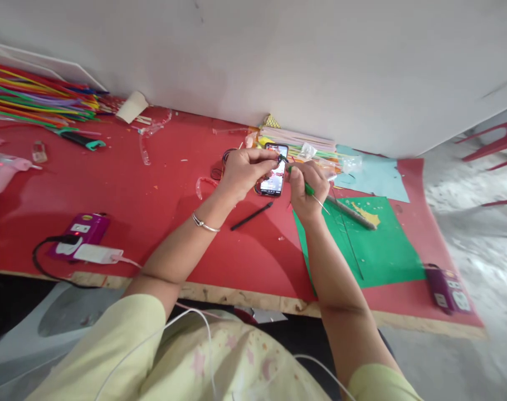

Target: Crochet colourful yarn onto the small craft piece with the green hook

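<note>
Both my hands meet over a lit phone (273, 181) lying on the red table. My left hand (249, 172) pinches a small dark piece (281, 159) between thumb and fingertips; its exact kind is too small to make out. Closed around a thin green-wrapped wire (309, 189) is my right hand (307, 186), with a bare pale end sticking out below the fist. The wire's upper end reaches to the dark piece. A black pen-like stick (252, 216) lies just below the phone. Dark coiled cord (217, 173) is partly hidden behind my left hand.
Colourful pipe cleaners (36, 97) lie at far left, near green-and-black pliers (80, 138) and a pink glue gun (9, 168). Purple power strips (84, 228) sit left and right. A green sheet (387, 245) bears a grey rod (354, 213). A wall (253, 61) stands behind.
</note>
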The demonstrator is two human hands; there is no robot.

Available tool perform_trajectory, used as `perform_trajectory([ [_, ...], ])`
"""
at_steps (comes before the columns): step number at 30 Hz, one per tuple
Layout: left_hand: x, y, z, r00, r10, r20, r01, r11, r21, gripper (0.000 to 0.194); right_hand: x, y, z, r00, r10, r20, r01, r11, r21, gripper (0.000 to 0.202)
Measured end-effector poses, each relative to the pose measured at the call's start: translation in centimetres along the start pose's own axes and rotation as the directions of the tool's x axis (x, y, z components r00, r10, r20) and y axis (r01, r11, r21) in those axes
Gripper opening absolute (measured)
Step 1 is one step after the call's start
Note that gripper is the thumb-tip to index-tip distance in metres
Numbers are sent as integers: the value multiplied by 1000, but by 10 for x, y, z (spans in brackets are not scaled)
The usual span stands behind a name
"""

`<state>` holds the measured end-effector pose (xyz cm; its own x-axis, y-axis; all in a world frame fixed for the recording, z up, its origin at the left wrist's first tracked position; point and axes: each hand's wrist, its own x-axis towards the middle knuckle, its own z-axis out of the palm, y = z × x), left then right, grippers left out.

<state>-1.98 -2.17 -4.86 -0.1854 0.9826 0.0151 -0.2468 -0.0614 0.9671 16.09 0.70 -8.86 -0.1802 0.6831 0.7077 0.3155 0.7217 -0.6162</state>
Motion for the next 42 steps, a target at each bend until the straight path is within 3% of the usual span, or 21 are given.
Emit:
perform_trajectory([
  [9,5,-3,-4,992,-106,73,116,981,-155,20,0,1,0,995,85,49,-89,991,100,37],
  [15,23,-32,-10,963,-234,133,262,928,-265,17,-10,25,10,975,157,155,-175,978,111,44],
  [19,36,-56,-13,908,-391,147,417,873,-252,15,-20,54,15,955,75,288,-76,997,-8,44],
  [26,46,-76,-20,902,-403,156,431,859,-277,18,-25,77,20,920,-2,392,50,993,-111,38],
  [32,49,-84,-20,904,-402,147,428,859,-282,19,-25,79,21,909,15,416,62,983,-170,38],
  [36,46,-80,-23,906,-371,205,417,865,-279,25,-31,75,21,922,-168,348,262,934,-244,27],
  [39,36,-79,-35,903,-349,250,410,875,-257,31,-42,68,28,899,-283,334,390,863,-321,21],
  [42,23,-84,-51,902,-353,247,409,882,-234,33,-52,60,38,857,-331,395,469,819,-331,20],
])
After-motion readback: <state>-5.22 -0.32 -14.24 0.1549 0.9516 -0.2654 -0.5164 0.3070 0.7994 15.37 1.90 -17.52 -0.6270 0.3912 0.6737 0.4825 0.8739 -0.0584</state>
